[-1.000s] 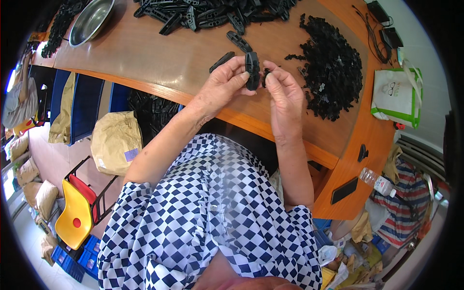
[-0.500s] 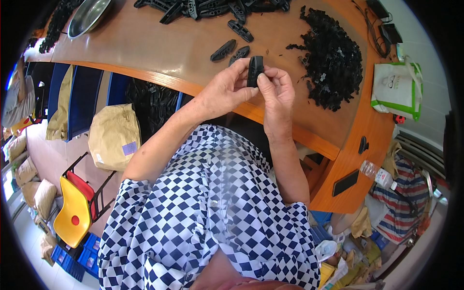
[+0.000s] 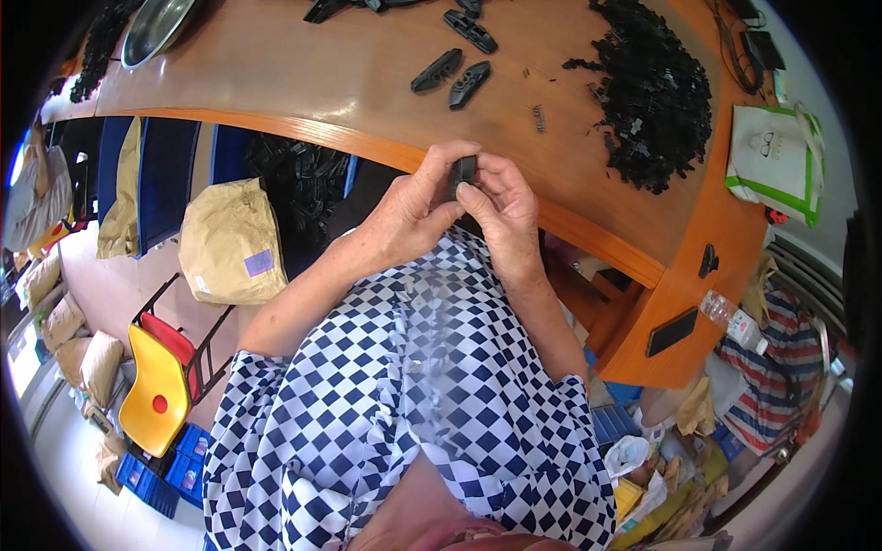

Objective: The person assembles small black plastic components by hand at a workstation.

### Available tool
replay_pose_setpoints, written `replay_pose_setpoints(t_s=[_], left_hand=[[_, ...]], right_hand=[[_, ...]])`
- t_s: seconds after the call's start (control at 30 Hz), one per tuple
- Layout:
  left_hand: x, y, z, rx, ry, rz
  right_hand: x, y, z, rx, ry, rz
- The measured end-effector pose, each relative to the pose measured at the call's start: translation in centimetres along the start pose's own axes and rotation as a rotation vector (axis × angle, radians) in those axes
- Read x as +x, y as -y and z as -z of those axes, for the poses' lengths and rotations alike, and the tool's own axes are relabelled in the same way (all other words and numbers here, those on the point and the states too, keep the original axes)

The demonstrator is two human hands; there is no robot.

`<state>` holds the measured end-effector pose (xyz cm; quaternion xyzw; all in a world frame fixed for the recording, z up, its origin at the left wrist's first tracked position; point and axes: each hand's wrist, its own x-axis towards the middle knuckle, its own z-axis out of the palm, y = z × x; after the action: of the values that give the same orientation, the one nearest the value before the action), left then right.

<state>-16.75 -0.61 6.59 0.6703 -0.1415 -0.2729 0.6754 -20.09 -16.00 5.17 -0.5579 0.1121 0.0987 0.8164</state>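
A small black plastic part (image 3: pixel 465 171) is pinched between my two hands, close to the table's front edge. My left hand (image 3: pixel 421 200) is closed round its left side, fingers curled behind it. On the other side my right hand (image 3: pixel 503 204) grips it with the thumb pressed on its lower front. Much of the part is hidden by the fingers. Beyond the hands, black elongated plastic parts (image 3: pixel 469 85) lie on the wooden table (image 3: pixel 303 83), with more at the far edge. A large heap of small black pieces (image 3: pixel 654 101) spreads to the right.
A metal bowl (image 3: pixel 152 33) stands far left. On the right are a white-green bag (image 3: pixel 774 165), a dark phone (image 3: pixel 672 331) and a plastic bottle (image 3: pixel 733 321). A brown paper sack (image 3: pixel 230 241) and a yellow chair (image 3: pixel 152 390) are at the left, below the table.
Both hands have drawn the black part nearer to my body, below the table's edge line. The whole view has shifted, so the far parts sit higher in the picture.
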Motion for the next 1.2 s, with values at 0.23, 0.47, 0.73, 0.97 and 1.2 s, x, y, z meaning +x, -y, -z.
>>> replay_pose_setpoints(t_s=[0.23, 0.47, 0.73, 0.97, 1.2], left_hand=[[1.4, -1.9, 10.4, 0.847, -0.373, -0.175], [4.9, -3.0, 11.8, 1.572, -0.357, -0.238], [7.5, -1.9, 6.5, 1.209, -0.241, -0.093], [6.6, 0.2, 8.1, -0.128, -0.191, -0.048], [4.2, 1.0, 4.3, -0.762, 0.067, 0.024]], right_hand=[[3.5, 3.8, 5.2, -1.489, -0.339, 0.559], [5.6, 3.3, 6.4, -1.670, -0.342, 0.640], [4.9, 3.7, 6.3, -1.323, -0.310, 0.917], [4.0, 3.9, 4.7, -1.251, -0.271, 1.126], [2.6, 4.5, 1.0, -1.146, -0.226, 1.175]])
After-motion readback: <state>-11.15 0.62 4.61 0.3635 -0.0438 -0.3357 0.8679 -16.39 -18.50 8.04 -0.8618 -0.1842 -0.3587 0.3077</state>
